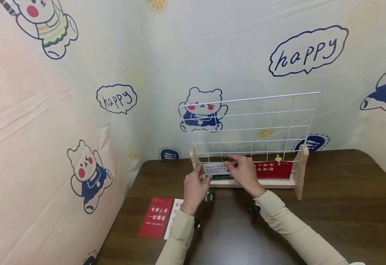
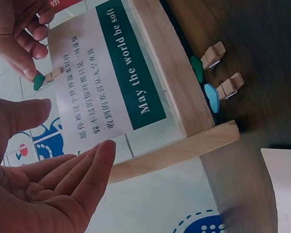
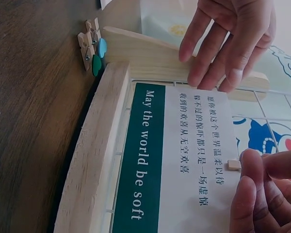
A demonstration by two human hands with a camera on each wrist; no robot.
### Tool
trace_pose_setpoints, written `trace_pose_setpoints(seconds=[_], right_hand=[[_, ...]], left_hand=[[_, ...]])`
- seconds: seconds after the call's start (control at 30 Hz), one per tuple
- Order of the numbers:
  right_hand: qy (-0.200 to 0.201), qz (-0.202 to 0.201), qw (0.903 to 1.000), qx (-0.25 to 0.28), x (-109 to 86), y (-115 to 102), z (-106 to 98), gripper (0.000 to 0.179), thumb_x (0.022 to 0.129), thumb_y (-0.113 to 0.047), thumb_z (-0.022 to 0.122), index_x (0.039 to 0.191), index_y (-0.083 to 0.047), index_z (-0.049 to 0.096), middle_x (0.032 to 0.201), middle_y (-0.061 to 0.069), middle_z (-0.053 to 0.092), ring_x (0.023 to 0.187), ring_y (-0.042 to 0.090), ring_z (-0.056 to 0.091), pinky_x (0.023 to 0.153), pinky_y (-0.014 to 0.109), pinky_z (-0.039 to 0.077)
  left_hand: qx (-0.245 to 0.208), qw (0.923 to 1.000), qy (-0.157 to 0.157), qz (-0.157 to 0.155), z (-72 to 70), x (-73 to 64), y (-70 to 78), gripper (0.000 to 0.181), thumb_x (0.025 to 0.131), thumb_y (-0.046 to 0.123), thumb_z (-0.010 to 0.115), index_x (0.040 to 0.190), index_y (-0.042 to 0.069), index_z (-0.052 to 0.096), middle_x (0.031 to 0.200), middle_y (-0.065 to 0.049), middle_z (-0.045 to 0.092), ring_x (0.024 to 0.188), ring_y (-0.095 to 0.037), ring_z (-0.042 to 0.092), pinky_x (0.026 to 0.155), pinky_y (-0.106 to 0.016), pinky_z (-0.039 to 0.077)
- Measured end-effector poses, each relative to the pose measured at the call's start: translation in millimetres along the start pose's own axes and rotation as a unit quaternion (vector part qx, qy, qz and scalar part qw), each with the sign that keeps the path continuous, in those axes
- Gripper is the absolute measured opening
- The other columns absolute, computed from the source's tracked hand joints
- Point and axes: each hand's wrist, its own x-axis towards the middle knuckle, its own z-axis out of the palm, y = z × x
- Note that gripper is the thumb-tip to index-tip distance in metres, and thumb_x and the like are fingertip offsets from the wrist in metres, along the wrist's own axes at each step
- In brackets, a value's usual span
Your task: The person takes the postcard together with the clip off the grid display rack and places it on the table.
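Observation:
A white card with a green band point(image 2: 89, 73), printed "May the world be soft", stands against the white wire grid point(image 1: 245, 142). My right hand point(image 1: 244, 171) pinches a small wooden clothespin with a green head point(image 2: 39, 81) between thumb and forefinger. The tip of that clothespin point(image 3: 233, 165) lies over the card's upper edge. Beside the card's left end is my left hand point(image 1: 194, 187), its fingers fairly straight and the fingertips at the edge. Farther right on the grid hangs a red card point(image 1: 272, 171) under a yellow-headed clothespin point(image 1: 278, 159).
The grid stands in a wooden base point(image 1: 262, 183) with upright side pieces. Two spare clothespins, one green point(image 2: 197, 69) and one blue point(image 2: 212, 98), lie before it. Left on the table are a red card point(image 1: 156, 217) and a white card point(image 1: 176, 217). Printed cloth hangs behind.

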Motion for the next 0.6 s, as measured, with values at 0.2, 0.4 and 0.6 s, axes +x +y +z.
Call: trace_pose_setpoints(seconds=[0.2,0.4,0.6], right_hand=[[-0.006,0.003,1.0000,0.000,2.9,0.7,1.4,0.029,0.097,-0.013,0.073,0.123,-0.002,0.075,0.072,0.008,0.077,0.054,0.009,0.062,0.046,0.025,0.038],[-0.006,0.002,1.0000,0.005,5.1,1.8,2.9,0.025,0.098,-0.013,0.071,0.120,-0.003,0.077,0.066,0.006,0.074,0.047,0.007,0.057,0.047,0.025,0.039],[-0.012,0.009,0.9998,0.014,5.8,3.9,3.8,0.024,0.099,-0.014,0.070,0.120,-0.004,0.077,0.065,0.006,0.073,0.041,0.007,0.057,0.042,0.025,0.041]], left_hand=[[-0.011,0.9999,0.005,-0.006,2.3,3.3,-3.2,0.048,0.095,0.015,0.076,0.140,0.002,0.063,0.132,-0.019,0.073,0.117,-0.034,0.074,0.094,-0.050,0.061],[0.003,0.9995,0.030,0.000,4.7,4.6,-5.8,0.040,0.094,0.011,0.077,0.132,0.003,0.069,0.126,-0.018,0.075,0.110,-0.033,0.077,0.091,-0.048,0.062],[0.010,0.9976,0.068,-0.003,6.6,3.2,-6.8,0.035,0.093,0.008,0.077,0.127,0.003,0.073,0.116,-0.016,0.079,0.101,-0.028,0.080,0.085,-0.043,0.064]])
